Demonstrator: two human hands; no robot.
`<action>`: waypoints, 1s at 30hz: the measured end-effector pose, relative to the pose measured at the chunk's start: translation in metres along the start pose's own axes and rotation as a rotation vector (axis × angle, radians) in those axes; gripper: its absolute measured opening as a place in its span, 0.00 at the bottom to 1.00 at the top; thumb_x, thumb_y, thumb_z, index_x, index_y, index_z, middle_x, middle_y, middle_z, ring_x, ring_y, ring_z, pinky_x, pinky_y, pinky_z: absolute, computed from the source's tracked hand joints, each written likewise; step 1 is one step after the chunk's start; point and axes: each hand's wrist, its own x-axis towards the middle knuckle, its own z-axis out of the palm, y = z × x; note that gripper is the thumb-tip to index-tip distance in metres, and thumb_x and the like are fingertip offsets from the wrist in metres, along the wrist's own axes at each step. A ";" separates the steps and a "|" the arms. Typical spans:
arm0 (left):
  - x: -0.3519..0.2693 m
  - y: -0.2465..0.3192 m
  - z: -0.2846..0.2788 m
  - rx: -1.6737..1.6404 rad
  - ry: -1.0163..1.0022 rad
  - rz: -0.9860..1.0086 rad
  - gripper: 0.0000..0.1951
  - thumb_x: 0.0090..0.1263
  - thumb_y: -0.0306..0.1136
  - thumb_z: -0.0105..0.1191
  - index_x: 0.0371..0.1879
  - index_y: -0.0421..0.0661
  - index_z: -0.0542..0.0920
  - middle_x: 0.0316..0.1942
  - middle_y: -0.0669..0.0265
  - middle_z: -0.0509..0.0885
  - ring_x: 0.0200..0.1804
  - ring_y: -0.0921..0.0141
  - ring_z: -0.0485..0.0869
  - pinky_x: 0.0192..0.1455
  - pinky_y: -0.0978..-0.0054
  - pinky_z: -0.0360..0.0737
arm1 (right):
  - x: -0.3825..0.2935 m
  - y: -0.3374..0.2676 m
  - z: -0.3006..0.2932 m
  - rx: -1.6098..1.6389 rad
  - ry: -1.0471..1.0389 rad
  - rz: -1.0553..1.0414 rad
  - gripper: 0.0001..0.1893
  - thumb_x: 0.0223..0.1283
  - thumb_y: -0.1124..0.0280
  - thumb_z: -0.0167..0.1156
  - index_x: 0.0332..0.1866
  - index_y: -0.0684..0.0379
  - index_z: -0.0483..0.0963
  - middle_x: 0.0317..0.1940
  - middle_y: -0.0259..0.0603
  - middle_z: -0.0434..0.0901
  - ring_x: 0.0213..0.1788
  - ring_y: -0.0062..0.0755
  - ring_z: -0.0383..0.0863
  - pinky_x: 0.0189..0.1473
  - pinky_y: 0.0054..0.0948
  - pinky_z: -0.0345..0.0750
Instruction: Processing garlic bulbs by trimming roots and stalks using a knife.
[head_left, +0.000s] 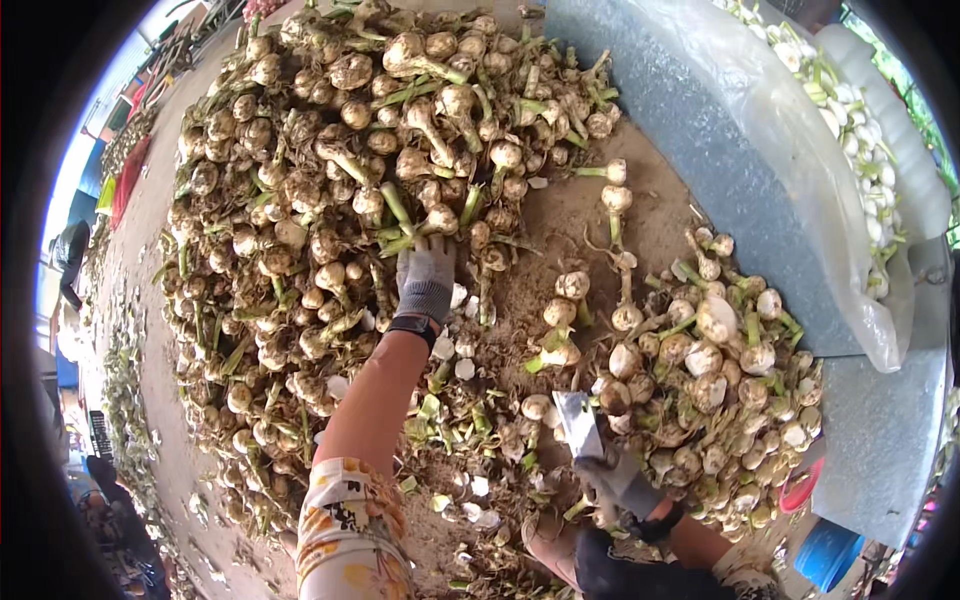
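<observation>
My left hand (427, 274), in a grey work glove, reaches to the near right part of a large heap of soil-covered bulbs (300, 180) with cut green stalks. Its fingertips touch a bulb with a green stem (441, 220); whether they are closed on it cannot be told. My right hand (615, 476), gloved as well, grips a broad metal blade (579, 426) at the lower centre right, its handle hidden in the fist. Beyond that hand lies a smaller pile of trimmed bulbs (705, 360). A few bulbs (572, 285) rest on the bare ground between the two heaps.
Cut stalks and peelings (457, 420) litter the ground between my arms. At the right stand a sheet-metal trough (690, 150) with clear plastic sheeting (795, 150), paler bulbs (862, 142), a red basket (801, 484) and a blue bucket (827, 555). Another person (71, 259) is at the far left.
</observation>
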 end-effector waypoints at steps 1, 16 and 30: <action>0.005 0.011 0.005 0.049 -0.011 -0.004 0.18 0.63 0.31 0.51 0.54 0.49 0.73 0.51 0.57 0.73 0.49 0.59 0.78 0.41 0.61 0.80 | 0.002 0.019 -0.007 -0.026 0.080 -0.060 0.17 0.60 0.71 0.61 0.53 0.64 0.69 0.26 0.34 0.77 0.20 0.20 0.73 0.21 0.23 0.73; -0.189 0.000 -0.080 -1.127 0.118 0.054 0.32 0.50 0.56 0.66 0.46 0.42 0.78 0.41 0.60 0.81 0.51 0.59 0.72 0.58 0.62 0.66 | 0.057 -0.105 0.058 -0.857 0.251 -0.906 0.13 0.52 0.64 0.63 0.42 0.57 0.74 0.31 0.42 0.79 0.28 0.38 0.80 0.30 0.32 0.78; -0.272 0.022 -0.089 -1.818 -0.105 -0.127 0.37 0.58 0.52 0.63 0.59 0.40 0.66 0.43 0.60 0.79 0.41 0.71 0.81 0.47 0.76 0.78 | 0.017 -0.099 0.078 -1.215 -0.002 -1.086 0.28 0.27 0.64 0.70 0.44 0.52 0.73 0.39 0.41 0.75 0.37 0.39 0.79 0.34 0.36 0.78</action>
